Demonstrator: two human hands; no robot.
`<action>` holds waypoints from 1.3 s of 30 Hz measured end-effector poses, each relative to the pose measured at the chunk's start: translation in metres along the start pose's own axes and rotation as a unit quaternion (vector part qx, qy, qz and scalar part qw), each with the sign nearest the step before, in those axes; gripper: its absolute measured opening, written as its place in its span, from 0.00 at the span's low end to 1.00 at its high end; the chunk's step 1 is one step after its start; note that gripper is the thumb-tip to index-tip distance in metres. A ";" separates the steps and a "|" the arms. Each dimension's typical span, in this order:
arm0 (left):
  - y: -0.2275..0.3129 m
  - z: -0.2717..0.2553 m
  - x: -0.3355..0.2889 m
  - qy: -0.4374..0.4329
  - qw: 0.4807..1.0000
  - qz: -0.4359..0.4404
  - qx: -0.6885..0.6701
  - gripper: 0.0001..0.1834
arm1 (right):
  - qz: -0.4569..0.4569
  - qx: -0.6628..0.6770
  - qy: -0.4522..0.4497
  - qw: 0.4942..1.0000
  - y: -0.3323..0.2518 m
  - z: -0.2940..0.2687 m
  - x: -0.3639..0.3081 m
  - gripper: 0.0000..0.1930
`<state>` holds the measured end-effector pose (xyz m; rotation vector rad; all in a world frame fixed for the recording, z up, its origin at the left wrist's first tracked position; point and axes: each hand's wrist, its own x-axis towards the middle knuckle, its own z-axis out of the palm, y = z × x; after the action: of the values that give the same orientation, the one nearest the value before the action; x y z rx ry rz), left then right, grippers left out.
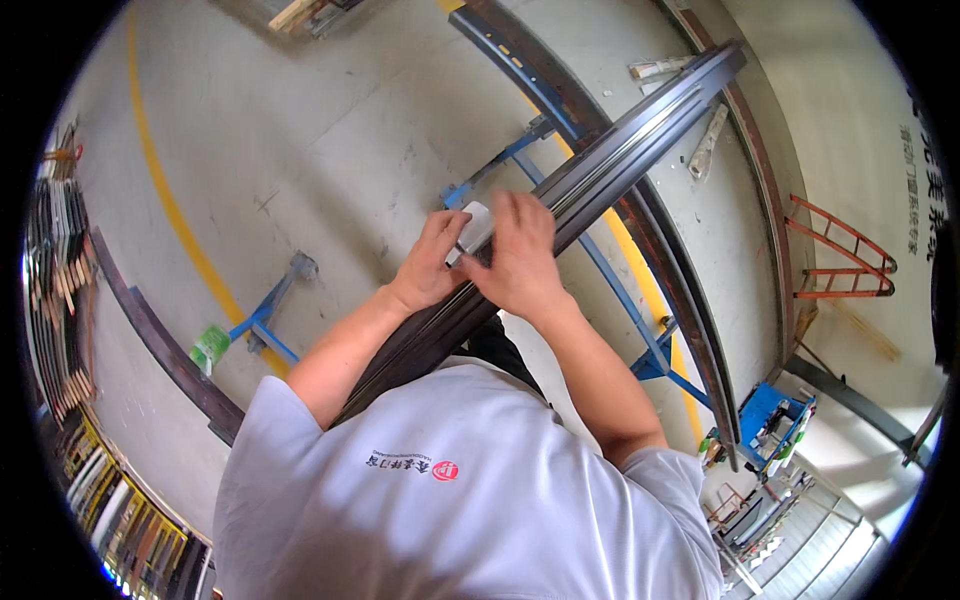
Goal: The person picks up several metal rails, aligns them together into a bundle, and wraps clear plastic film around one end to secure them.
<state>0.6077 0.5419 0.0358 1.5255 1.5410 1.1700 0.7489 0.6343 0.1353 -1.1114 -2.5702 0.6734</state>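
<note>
A long dark grey metal profile (640, 140) with lengthwise grooves slants from in front of my body to the far right. Over its near part, both hands meet at a small silver-white piece (476, 228) with a flat, bright face. My left hand (428, 268) is closed on the left side of this piece, fingers bent against it. My right hand (520, 258) lies on its right side and over the profile, thumb toward the left hand. The right fingertips are smeared by motion, so their grip is unclear. Both palms are hidden.
Blue metal stands (268, 318) rise on the left and under the profiles on the right. Another long dark profile (690, 290) crosses at the right. A green-wrapped item (209, 348) sits by a left stand. Farther right are an orange ladder (845, 250) and a blue bin (768, 415).
</note>
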 end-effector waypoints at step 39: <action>-0.056 0.025 0.001 0.016 0.804 -0.382 -0.455 0.24 | 0.183 0.306 -0.039 0.933 0.105 0.171 -0.099 0.32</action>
<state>0.6089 0.5507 -0.0251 0.1921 1.1147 1.1401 0.8104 0.5714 -0.0703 -1.3403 -1.9693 1.5016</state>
